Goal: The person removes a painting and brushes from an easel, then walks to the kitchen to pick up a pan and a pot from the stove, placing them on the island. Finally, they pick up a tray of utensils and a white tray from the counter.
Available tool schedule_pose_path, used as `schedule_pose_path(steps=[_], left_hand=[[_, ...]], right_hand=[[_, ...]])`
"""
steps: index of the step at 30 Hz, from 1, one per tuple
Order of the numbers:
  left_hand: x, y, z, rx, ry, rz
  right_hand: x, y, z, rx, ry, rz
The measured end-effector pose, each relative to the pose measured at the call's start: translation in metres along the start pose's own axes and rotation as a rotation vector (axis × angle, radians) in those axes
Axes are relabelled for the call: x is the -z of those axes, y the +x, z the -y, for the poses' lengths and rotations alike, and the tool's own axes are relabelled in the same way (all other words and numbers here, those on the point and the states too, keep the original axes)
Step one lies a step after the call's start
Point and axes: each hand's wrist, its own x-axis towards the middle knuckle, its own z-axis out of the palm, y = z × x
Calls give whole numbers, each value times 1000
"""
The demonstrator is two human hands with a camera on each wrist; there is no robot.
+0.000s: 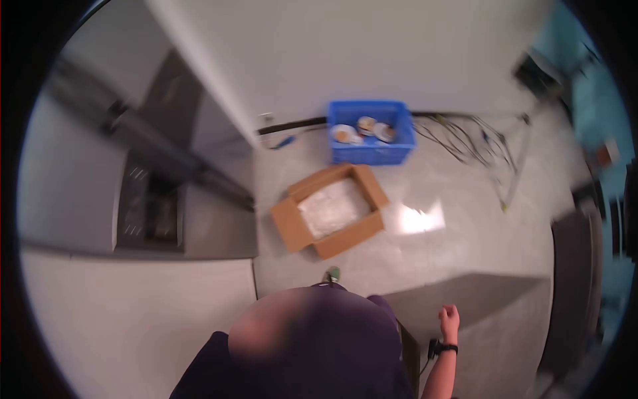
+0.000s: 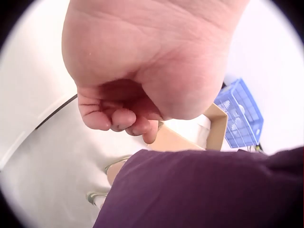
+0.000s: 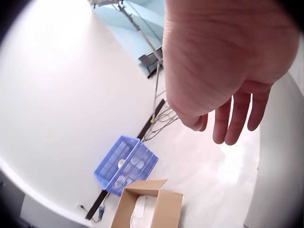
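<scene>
My left hand point(image 2: 147, 61) hangs beside the purple clothing point(image 2: 204, 190) with fingers loosely curled and nothing held. On the other side, my right hand point(image 1: 450, 319) hangs out over the floor, a black band point(image 1: 448, 347) around its wrist. Its fingers point(image 3: 232, 121) point downward, relaxed and without anything in them. Both hands are well away from an open cardboard box point(image 1: 290, 226) on the floor, which has white material point(image 1: 335, 207) inside. Just behind the box stands a blue plastic crate point(image 1: 372, 156) containing several round, pale items point(image 1: 344, 134).
Cables point(image 1: 468, 143) lie along the wall to the right of the crate, near a thin stand leg point(image 1: 518, 166). Grey cabinetry point(image 1: 219, 229) rises at the left. A long dark grey piece of furniture point(image 1: 573, 286) borders the floor at the right.
</scene>
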Motion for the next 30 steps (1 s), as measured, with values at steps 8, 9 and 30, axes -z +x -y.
schedule_pose_path(steps=[8, 9, 30], left_hand=[[62, 108, -276, -116, 130, -25], [54, 118, -305, -142, 147, -33], [-342, 180, -641, -130, 694, 377]], right_hand=[[45, -27, 38, -338, 289, -316], [50, -22, 40, -380, 355, -301], [293, 275, -15, -237, 433, -532]])
